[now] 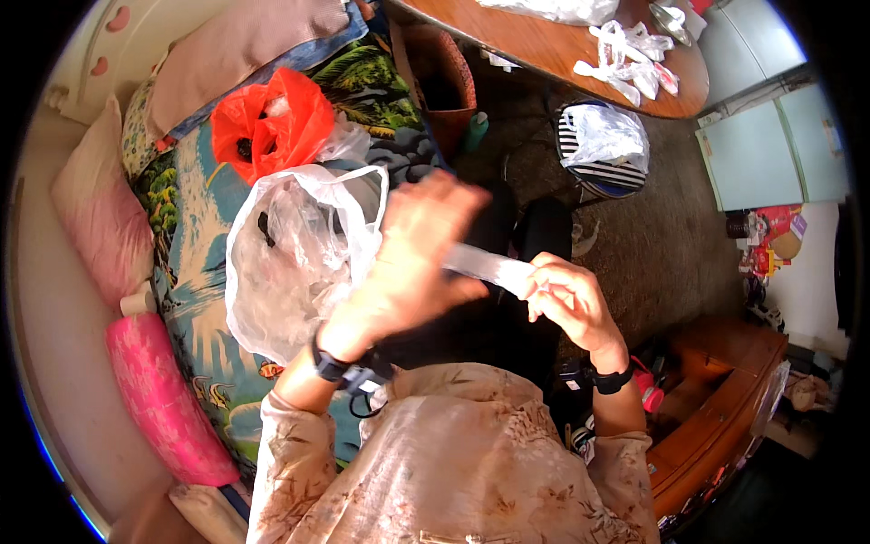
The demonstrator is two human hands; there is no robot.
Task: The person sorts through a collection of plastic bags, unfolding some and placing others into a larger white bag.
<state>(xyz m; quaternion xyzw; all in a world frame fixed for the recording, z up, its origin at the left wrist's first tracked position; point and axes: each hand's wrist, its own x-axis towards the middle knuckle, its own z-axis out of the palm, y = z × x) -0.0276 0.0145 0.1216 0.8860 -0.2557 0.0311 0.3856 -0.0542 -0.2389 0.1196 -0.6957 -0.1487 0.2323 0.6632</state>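
Note:
My right hand (573, 299) is closed, pinching one end of a flat, whitish translucent strip (491, 267) that looks like folded plastic film. The strip stretches left across my lap. At its other end is my left hand (419, 249), smeared by motion, its thumb standing apart from the fingers. Whether that hand touches the strip I cannot make out. Left of it, on the bed, a large white plastic bag (243, 299) stands open with crumpled clear plastic (304, 227) inside. A red plastic bag (299, 118) lies just beyond.
The bed (195, 245) has a patterned cover, with a pink pillow (104, 208) and pink roll (168, 403) along its left. A wooden table (535, 41) bearing plastic bags (630, 59) is at the far side. A striped stool (603, 150) and wooden cabinet (716, 390) stand right.

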